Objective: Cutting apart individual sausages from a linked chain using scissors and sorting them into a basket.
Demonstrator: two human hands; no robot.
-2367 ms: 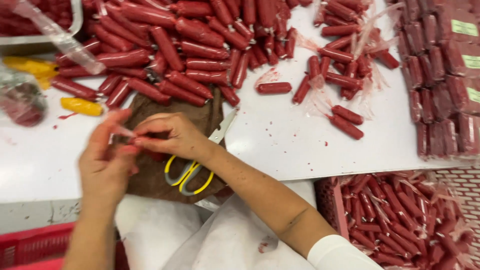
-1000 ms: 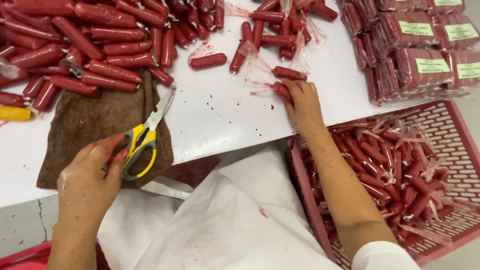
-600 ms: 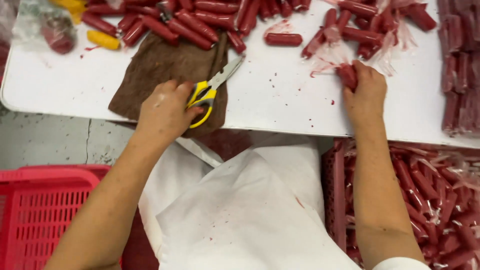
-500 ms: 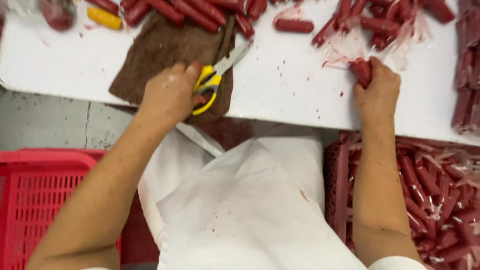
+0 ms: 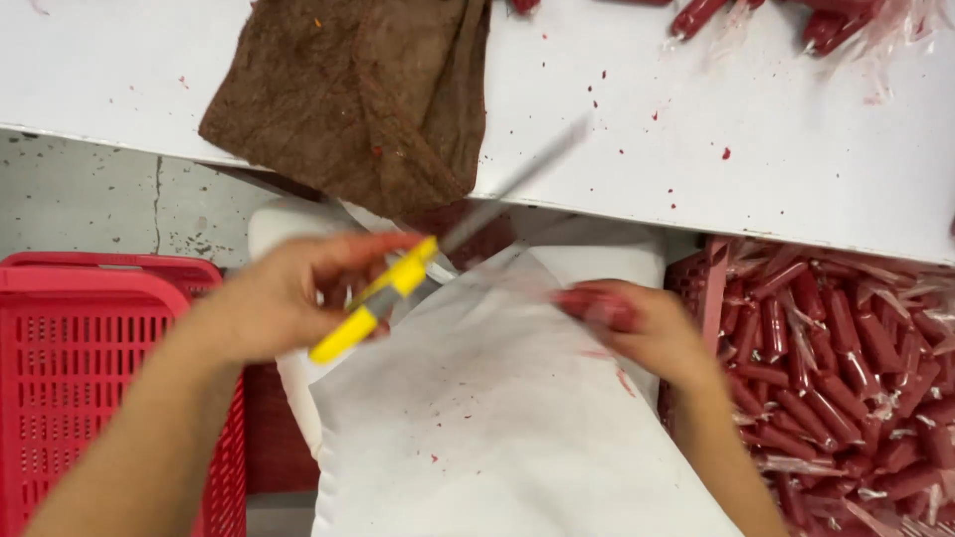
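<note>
Yellow-handled scissors are gripped in the left hand, blades angled up toward the white table edge, while a red wrapped sausage is pinched in the closed right hand over a white apron. Both are blurred. Fingers could be nicked, judging by the blades' nearness, or the sausage dropped beside the red sausage-filled basket.

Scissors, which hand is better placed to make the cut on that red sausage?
Left, probably. The left hand already grips the yellow-handled scissors, blades aimed toward the red sausage held in the right hand.
</note>
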